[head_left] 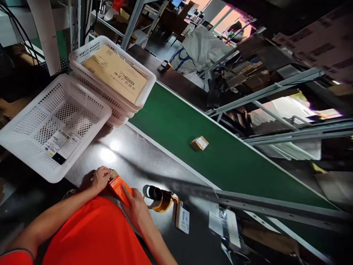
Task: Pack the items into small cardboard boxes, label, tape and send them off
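**Orange box in hand**

The right hand grips its side over the steel table; the left hand bends at its far end, grip hard to make out. The near white basket holds a labelled packet, print illegible; the top stacked basket holds a tan carton. Contents beneath are hidden.

A steel-topped workbench adjoins a green conveyor belt, which runs diagonally across the area. A dark ledge borders the belt's far side. Grey metal framing stands at the right. Beyond lies a grey floor. Bright window-like openings appear at the rear. Glare spots mark the bench top.
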`<state>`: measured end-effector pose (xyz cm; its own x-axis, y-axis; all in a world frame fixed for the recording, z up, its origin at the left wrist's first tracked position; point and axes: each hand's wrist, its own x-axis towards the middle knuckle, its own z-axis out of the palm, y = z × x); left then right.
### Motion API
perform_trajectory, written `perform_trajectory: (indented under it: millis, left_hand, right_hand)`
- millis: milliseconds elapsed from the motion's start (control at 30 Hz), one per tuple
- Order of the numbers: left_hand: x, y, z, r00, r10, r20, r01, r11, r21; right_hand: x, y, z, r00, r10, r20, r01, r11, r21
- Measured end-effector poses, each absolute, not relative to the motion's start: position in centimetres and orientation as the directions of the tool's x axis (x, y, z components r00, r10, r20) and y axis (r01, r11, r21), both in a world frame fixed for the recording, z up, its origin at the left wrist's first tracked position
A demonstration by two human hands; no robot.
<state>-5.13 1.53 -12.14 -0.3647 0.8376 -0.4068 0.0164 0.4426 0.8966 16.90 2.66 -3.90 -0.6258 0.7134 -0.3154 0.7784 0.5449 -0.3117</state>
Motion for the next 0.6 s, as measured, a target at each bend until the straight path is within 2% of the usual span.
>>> perform_trajectory:
  millis: [367,600]
  left_hand:
    - [-6.0,2.2,-14.4,-0.358,0.786,-0.503,-0.010,0.536,0.844]
    - [-6.7,2.6,-16.1,-0.280,0.809,-0.517,0.011,0.541,0.841]
  right_hand:
    - [14.5,3.9,-4.5,-0.575,0.736,-0.358,0.814,0.557,-0.162]
    - [12.6,4.5,-4.4,-0.549,0.732,-0.403,0.824,0.555,-0.113]
